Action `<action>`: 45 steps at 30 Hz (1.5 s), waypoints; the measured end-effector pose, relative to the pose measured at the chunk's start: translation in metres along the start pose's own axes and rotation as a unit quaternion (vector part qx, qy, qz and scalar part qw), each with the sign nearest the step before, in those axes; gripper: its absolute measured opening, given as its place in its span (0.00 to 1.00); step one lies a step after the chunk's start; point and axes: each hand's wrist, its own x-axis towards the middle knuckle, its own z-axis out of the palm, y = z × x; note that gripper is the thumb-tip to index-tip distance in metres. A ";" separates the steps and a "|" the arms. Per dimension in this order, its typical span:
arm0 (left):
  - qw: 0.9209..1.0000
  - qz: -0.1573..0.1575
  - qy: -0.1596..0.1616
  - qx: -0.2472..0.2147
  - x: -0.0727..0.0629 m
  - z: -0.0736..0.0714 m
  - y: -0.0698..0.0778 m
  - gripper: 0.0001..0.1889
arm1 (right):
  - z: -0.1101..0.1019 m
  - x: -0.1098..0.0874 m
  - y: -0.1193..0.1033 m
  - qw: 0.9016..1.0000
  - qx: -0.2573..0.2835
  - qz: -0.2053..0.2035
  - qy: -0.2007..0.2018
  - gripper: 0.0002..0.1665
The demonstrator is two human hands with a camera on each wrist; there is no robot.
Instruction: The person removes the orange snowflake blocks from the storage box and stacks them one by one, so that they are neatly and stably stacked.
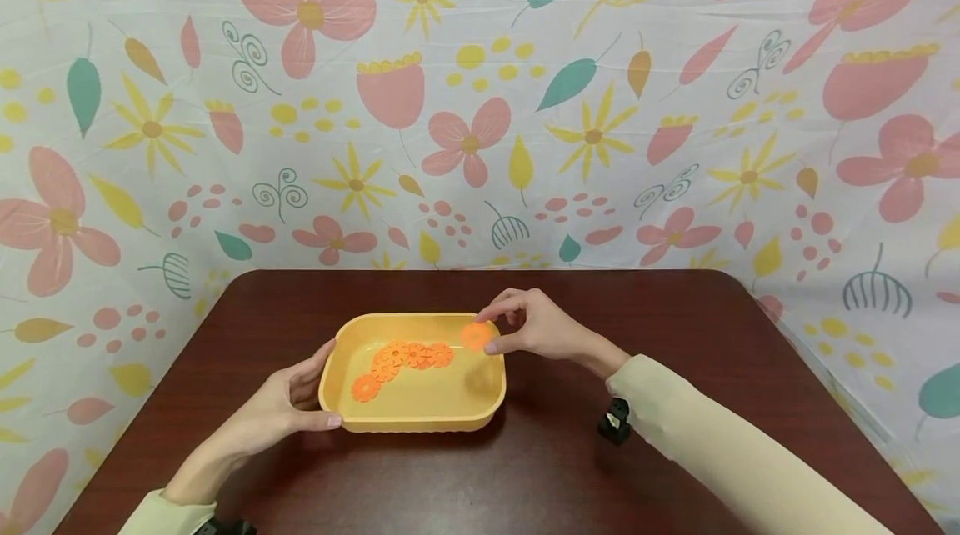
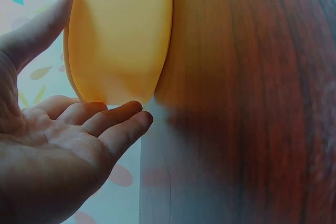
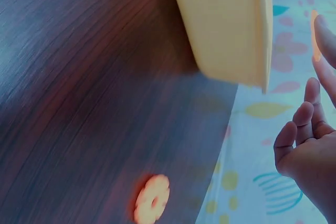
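A yellow plastic basin [image 1: 420, 418] stands on the table. Several orange notched discs [image 1: 365, 387] with small centre holes lie in it, some overlapping in a curved row. My left hand [image 1: 273, 414] holds the basin's left end, thumb at the near corner and fingers along the end wall; in the left wrist view that hand [image 2: 68, 140] cups the end of the basin [image 2: 123, 40]. Above the basin's right rim, my right hand [image 1: 543, 327] pinches one orange disc [image 1: 476, 336] between thumb and finger. That disc [image 3: 315, 35] appears edge-on in the right wrist view.
Another orange disc [image 3: 152, 200] lies on the tabletop in the right wrist view. The dark wooden table [image 1: 637, 485] has rounded far corners. Behind it hangs a flower-printed cloth [image 1: 480, 210]. A black wrist device [image 1: 615, 421] sits at the right sleeve.
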 end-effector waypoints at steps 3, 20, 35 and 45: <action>1.000 -0.001 0.000 0.002 0.000 0.000 0.000 0.55 | -0.008 -0.007 0.005 1.000 0.001 0.004 0.010 0.20; 1.000 -0.011 0.005 0.006 -0.002 0.002 0.003 0.54 | -0.049 -0.046 0.048 0.994 -0.061 0.061 0.072 0.20; 1.000 -0.007 0.004 0.001 -0.001 0.002 0.002 0.55 | -0.065 -0.076 0.087 0.991 -0.074 0.085 0.068 0.22; 1.000 -0.006 0.003 0.000 -0.001 0.002 0.003 0.55 | -0.062 -0.079 0.097 0.992 -0.077 0.083 0.061 0.22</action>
